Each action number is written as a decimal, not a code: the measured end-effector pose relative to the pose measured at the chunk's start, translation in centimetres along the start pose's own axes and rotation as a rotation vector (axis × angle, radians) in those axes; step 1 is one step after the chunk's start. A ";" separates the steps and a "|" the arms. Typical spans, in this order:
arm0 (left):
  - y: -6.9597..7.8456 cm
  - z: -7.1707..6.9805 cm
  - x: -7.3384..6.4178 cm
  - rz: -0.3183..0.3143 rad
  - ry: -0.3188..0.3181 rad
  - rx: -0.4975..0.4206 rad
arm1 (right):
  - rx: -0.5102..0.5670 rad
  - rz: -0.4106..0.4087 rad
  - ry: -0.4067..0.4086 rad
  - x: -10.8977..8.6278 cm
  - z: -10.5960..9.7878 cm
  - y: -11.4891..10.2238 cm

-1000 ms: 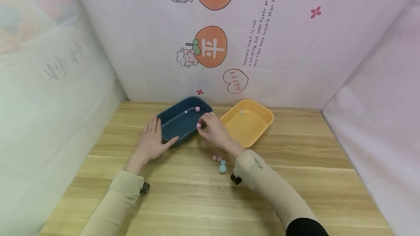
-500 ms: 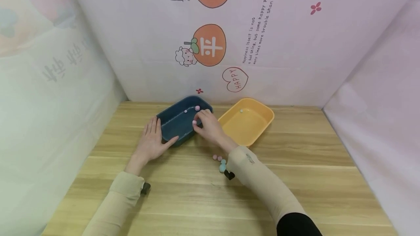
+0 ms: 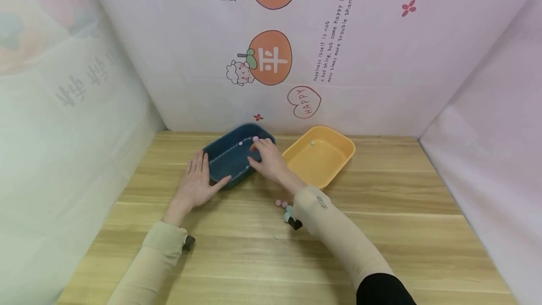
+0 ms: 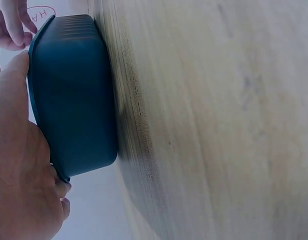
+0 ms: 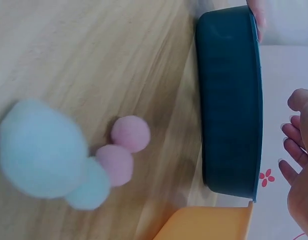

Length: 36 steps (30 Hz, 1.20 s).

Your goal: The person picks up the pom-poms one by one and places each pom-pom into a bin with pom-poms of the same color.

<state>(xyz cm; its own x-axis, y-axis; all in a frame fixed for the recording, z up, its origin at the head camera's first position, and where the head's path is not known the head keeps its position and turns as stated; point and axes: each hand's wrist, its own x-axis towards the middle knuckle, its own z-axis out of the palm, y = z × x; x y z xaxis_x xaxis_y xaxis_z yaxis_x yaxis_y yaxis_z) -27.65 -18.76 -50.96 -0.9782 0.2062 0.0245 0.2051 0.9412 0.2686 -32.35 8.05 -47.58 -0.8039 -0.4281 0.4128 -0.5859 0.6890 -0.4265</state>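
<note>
My left hand (image 3: 195, 180) rests against the left end of a dark blue tray (image 3: 226, 147), thumb along its near rim and fingers straight. Over the right side of that tray is my right hand (image 3: 269, 160), thumb and fingertips apart with nothing between them. Inside the tray lie a pink pom-pom (image 3: 255, 139), partly behind my fingers, and a smaller pale pink pom-pom (image 3: 240, 144). Below my right wrist, two pink pom-poms (image 5: 131, 134) and two light blue pom-poms (image 5: 41, 147), one much larger, sit in a row on the table.
A yellow tray (image 3: 292, 156) stands right of the blue one, a small pale green pom-pom (image 3: 313, 143) in it. Both are on a wooden table (image 3: 237, 248) close to a printed white cloth (image 3: 360, 107) at the back. Black wrist cameras (image 3: 295, 223) hang under the sleeves.
My right hand moved slightly left over the blue tray, and its thumb and fingers parted, letting go of the small pink pom-pom they pinched. My left hand stayed on the tray.
</note>
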 end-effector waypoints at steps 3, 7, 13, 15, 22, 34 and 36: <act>0.0 0.1 0.0 -0.004 0.000 -0.008 | 0.025 -0.002 0.006 -0.6 -0.1 0.2; 0.0 0.1 0.0 -0.004 0.000 -0.009 | 0.046 -0.015 0.016 -1.5 -0.3 0.4; 0.0 -0.1 0.0 -0.009 -0.011 -0.005 | 0.074 -0.029 0.029 -2.9 -0.9 0.3; 0.0 -0.1 0.0 -0.011 -0.014 -0.005 | 0.085 -0.017 0.022 -3.4 -1.1 0.3; 0.0 0.0 0.0 -0.006 -0.018 -0.007 | 0.103 0.000 0.016 -5.5 -1.5 0.5; 0.0 -0.1 0.0 -0.006 -0.018 -0.018 | 0.157 0.017 -0.002 -9.0 -2.6 1.0; 0.0 -0.1 0.0 -0.004 -0.020 -0.015 | 0.161 0.012 -0.001 -9.5 -2.7 1.1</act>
<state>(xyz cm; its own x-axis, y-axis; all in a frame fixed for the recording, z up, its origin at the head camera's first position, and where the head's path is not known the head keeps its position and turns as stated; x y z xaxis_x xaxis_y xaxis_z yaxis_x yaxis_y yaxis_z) -27.63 -18.74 -50.86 -0.9782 0.2076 0.0043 0.2003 0.9379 0.2832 -25.07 14.45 -49.80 -0.8111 -0.4209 0.4060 -0.5848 0.5914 -0.5552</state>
